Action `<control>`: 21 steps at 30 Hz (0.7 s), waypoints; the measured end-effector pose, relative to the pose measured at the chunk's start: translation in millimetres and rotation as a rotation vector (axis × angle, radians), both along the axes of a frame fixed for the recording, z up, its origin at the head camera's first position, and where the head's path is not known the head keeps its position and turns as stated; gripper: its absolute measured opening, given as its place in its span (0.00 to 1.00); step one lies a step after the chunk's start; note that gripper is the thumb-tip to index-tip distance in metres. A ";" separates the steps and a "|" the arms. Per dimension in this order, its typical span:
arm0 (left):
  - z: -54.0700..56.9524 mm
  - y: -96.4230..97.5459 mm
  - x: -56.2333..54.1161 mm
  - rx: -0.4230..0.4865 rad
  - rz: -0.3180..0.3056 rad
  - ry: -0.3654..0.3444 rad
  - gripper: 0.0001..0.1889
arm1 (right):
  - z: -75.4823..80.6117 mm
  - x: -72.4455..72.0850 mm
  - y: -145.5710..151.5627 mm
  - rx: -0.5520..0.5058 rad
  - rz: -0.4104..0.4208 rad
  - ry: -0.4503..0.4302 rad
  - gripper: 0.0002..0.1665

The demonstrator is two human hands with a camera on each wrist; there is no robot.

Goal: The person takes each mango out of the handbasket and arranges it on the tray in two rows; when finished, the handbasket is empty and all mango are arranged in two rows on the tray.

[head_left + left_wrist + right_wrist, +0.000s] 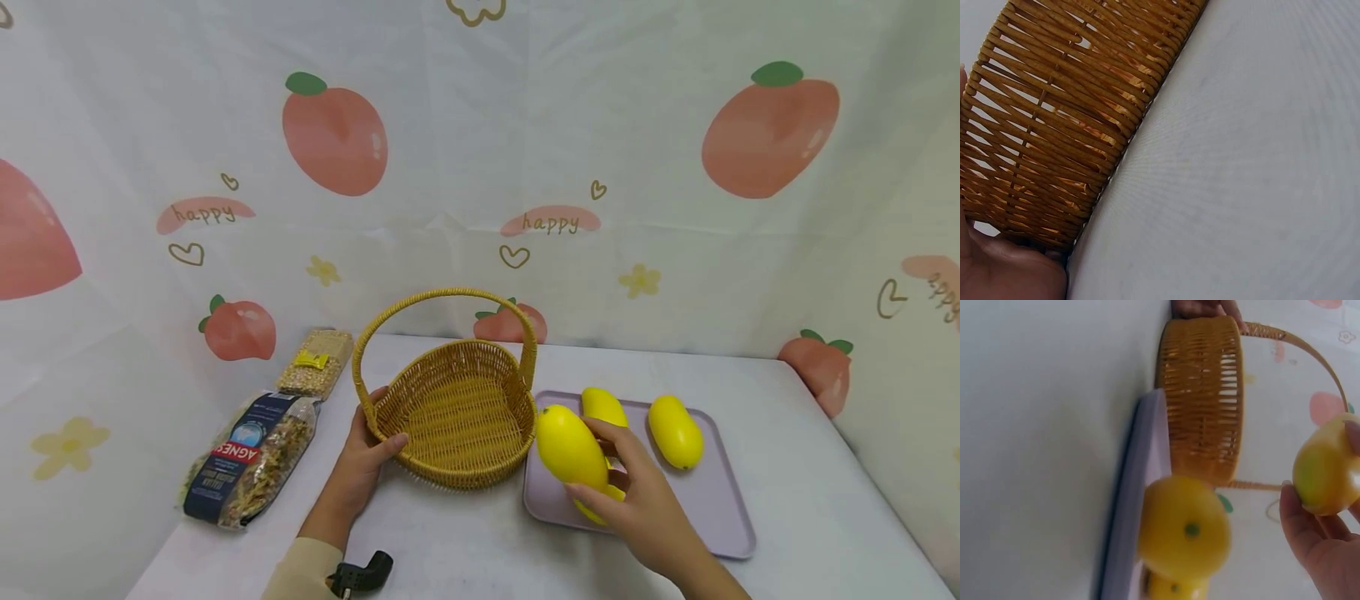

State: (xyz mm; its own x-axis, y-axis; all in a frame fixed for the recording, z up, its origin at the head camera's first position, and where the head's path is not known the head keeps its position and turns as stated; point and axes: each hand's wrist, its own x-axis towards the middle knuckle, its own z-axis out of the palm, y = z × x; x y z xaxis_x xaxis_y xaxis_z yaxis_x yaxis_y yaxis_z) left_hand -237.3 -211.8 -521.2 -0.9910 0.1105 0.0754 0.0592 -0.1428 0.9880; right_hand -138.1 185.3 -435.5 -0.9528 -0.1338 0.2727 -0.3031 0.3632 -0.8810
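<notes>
A wicker basket [465, 425] with a tall arched handle sits on the table, its inside bare. My left hand [367, 467] grips its left rim, thumb over the edge; in the left wrist view the woven side [1054, 125] fills the upper left. My right hand [630, 492] holds a smooth oval yellow fruit [572, 447] between thumb and fingers, raised over the left part of a pale purple tray [712, 517]. On that tray lie more such fruits: one behind [602, 406], one at the right [676, 432], and one [603, 504] partly hidden under my right hand.
At the left lie a bag of pasta [251, 458] with a dark blue label and, behind it, a pack of pale grains [315, 362]. A white cloth with printed peaches hangs behind the table [465, 550]. The tray stands close to the basket's right side.
</notes>
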 end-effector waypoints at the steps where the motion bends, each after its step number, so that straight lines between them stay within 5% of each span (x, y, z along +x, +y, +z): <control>1: -0.2 0.1 0.0 0.000 0.001 0.000 0.45 | -0.8 1.3 2.7 0.003 -0.012 -0.007 0.44; 13: -0.6 -0.1 -1.0 0.012 -0.016 0.008 0.44 | -13.1 12.8 42.2 0.141 -0.153 -0.090 0.45; 21: -1.5 -0.4 -0.6 0.003 -0.007 0.007 0.45 | -24.5 12.1 74.3 0.128 -0.178 -0.191 0.49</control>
State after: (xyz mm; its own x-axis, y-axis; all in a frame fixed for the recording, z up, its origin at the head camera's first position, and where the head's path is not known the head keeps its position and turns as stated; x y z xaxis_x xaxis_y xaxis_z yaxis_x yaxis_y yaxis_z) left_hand -237.9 -212.2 -522.8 -0.9897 0.1166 0.0827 0.0652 -0.1467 0.9870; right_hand -126.0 259.6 -459.9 -0.9968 0.0187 0.0776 -0.0574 0.5077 -0.8596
